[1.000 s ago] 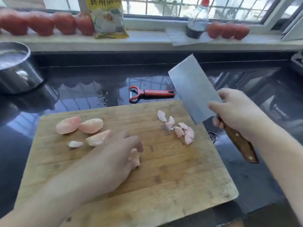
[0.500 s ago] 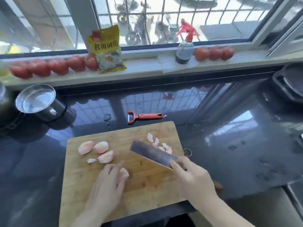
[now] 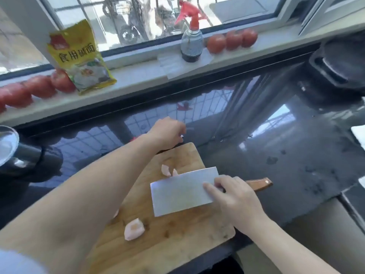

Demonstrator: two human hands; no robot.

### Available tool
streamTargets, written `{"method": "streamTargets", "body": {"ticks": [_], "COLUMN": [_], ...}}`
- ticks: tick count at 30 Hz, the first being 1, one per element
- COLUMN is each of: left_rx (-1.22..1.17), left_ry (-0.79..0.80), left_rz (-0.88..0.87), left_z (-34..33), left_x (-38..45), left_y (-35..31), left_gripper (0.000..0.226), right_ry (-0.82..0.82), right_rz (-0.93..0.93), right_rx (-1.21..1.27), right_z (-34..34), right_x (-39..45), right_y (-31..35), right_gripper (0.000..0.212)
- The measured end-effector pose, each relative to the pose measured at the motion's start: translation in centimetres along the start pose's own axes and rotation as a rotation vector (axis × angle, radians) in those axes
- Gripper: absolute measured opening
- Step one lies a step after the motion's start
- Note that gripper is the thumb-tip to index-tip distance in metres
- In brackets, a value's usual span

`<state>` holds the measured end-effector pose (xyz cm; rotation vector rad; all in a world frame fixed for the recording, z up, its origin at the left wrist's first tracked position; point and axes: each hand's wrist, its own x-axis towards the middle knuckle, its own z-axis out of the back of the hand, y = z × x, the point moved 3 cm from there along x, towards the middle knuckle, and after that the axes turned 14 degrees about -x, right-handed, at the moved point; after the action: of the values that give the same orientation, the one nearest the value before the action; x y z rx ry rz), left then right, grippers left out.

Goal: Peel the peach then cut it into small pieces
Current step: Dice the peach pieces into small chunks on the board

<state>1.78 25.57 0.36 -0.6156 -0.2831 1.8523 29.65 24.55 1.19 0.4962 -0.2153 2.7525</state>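
Currently the right hand (image 3: pixel 235 196) grips a cleaver (image 3: pixel 183 190) flat above the cutting board (image 3: pixel 177 234). Beyond the board, the left hand (image 3: pixel 167 133) reaches with curled fingers; whether it holds anything is unclear. Its forearm crosses near the blade and could be nicked.

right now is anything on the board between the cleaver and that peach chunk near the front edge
Nothing visible. The cleaver, gripped by the right hand, lies flat-sided over the cutting board, and only bare wood separates its lower edge from the peach chunk. The left hand is off at the board's far edge.

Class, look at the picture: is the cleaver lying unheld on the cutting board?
No: the right hand grips the cleaver at its handle.
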Motion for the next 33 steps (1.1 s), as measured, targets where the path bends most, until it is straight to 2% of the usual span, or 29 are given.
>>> {"method": "streamTargets", "body": {"ticks": [2,5,11,15,19,24,27,28,30,33], "left_rx": [0.140,0.223,0.210,0.171,0.189,-0.094,-0.088,-0.128,-0.350,-0.648], "left_ry": [0.089,0.098,0.086,0.100,0.055,-0.135,0.028,0.017,-0.168,-0.457], "left_rz": [0.000,0.006,0.104,0.122,0.087,0.076,0.044,0.056,0.133,0.394], "left_z": [-1.1,-2.1,-2.4,-2.3,-2.0,-1.7,-4.1,-4.5,-3.0,0.0], "left_x": [1.7,2.6,3.7,3.2,2.2,-2.6,-6.4,-7.2,-9.3,-15.4], "left_y": [-0.1,0.3,0.4,-1.0,-1.3,-1.9,-2.1,-1.9,-1.4,0.2], "left_gripper": [0.010,0.018,0.015,0.009,0.011,0.017,0.027,0.028,0.030,0.028], "right_ry": [-0.011,-0.011,0.025,0.046,0.095,0.168,0.191,0.193,0.194,0.195], "right_rz": [-0.034,-0.052,-0.048,-0.125,-0.289,-0.568,-0.683,-0.708,-0.753,-0.748], "right_rx": [0.004,0.003,-0.013,-0.034,-0.072,0.018,0.099,0.120,0.158,0.198], "right_z": [0.2,0.7,1.3,2.1,2.7,2.6,2.8,3.0,3.3,3.9], "right_x": [0.1,0.2,-1.0,-2.7,-5.0,-7.5,-7.5,-7.3,-6.6,-5.7], "right_y": [-0.9,-1.5,-1.8,-2.4,-3.4,-4.2,-3.7,-3.4,-2.8,-1.5], "right_gripper": [0.035,0.038,0.043,0.043,0.046,0.047,0.051,0.053,0.052,0.044]}}
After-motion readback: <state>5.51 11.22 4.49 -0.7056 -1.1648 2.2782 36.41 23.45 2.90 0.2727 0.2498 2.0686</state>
